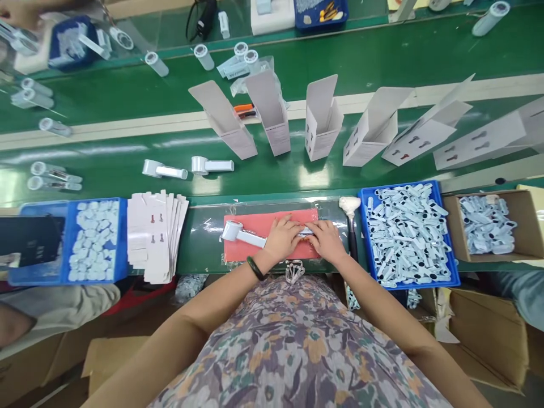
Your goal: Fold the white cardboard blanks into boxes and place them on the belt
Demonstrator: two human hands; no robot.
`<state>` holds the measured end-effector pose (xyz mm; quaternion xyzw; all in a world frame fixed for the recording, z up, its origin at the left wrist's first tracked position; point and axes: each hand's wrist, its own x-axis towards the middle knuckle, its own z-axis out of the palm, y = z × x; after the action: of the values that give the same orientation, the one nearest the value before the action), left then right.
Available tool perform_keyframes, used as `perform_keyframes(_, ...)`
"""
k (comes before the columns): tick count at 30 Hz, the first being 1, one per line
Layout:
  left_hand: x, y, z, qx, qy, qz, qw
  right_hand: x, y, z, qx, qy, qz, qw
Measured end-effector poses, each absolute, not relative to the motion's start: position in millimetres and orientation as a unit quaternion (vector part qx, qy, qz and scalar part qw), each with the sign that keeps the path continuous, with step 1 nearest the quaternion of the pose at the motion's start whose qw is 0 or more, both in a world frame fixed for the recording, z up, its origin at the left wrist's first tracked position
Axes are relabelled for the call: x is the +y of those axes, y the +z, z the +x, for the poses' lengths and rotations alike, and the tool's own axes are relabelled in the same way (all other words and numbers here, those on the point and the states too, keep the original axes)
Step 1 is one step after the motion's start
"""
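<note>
My left hand (284,238) and right hand (328,241) grasp the long-handled white plastic device (251,237) from above, seemingly to steady its handle against the flat red mat (238,251).

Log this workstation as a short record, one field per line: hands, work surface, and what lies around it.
Left hand: laid over the handle of a white device
Right hand: fingers at the device's far end, near the left fingers
Surface: red mat under the device
Left side: stack of flat cartons
Right side: mallet, then blue tray full of small pale parts
Beyond mat: two more white devices lying down; row of open cartons standing
Hidden: much of the device's handle
</note>
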<state>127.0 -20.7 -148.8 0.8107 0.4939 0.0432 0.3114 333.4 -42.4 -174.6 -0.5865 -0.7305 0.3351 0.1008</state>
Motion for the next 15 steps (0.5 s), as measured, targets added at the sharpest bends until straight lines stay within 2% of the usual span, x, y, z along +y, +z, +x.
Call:
perform_keyframes(11, -12.5, -147.0, 131.0, 0.501, 0.023, 0.804, 0.319, -35.4, -164.9, 326.2, -0.664, 0.389, -0.632, 0.091)
perform_keyframes(15, -8.3, -146.7, 121.3, 0.479, 0.069, 0.824, 0.293, -30.2, -158.6, 323.3, -0.656, 0.390, -0.640, 0.092)
